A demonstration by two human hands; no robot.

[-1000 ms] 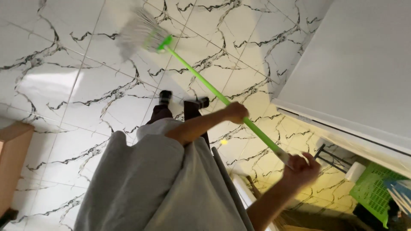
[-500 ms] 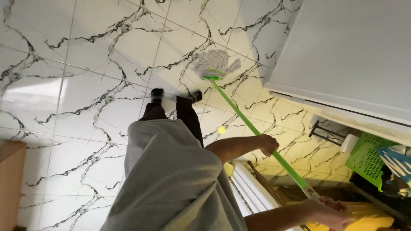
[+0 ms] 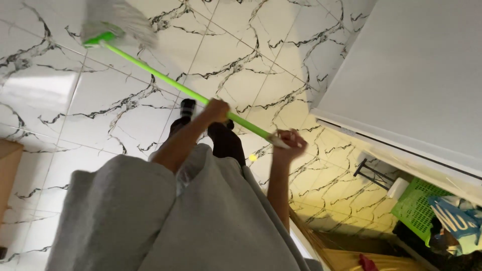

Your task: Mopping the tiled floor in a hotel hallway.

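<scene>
I hold a mop with a long bright green handle [image 3: 165,80] in both hands. My left hand [image 3: 218,109] grips the handle about midway. My right hand [image 3: 288,143] closes around the handle's near end. The white stringy mop head [image 3: 120,20] rests on the white marble-patterned floor [image 3: 100,95] at the upper left, well ahead of my feet. My black shoes [image 3: 188,106] show just past my left hand. My grey garment [image 3: 165,221] fills the lower middle of the view.
A white wall or cabinet side [image 3: 416,75] runs along the right. A green plastic basket [image 3: 416,206], a blue cloth item [image 3: 459,221] and a black stand [image 3: 371,173] sit at lower right. A brown wooden piece [image 3: 7,170] stands at the left edge. A small yellow spot [image 3: 252,157] lies on the floor.
The mop head has swept from the floor near the white wall across to the upper left. Both hands moved up and left along with the handle.
</scene>
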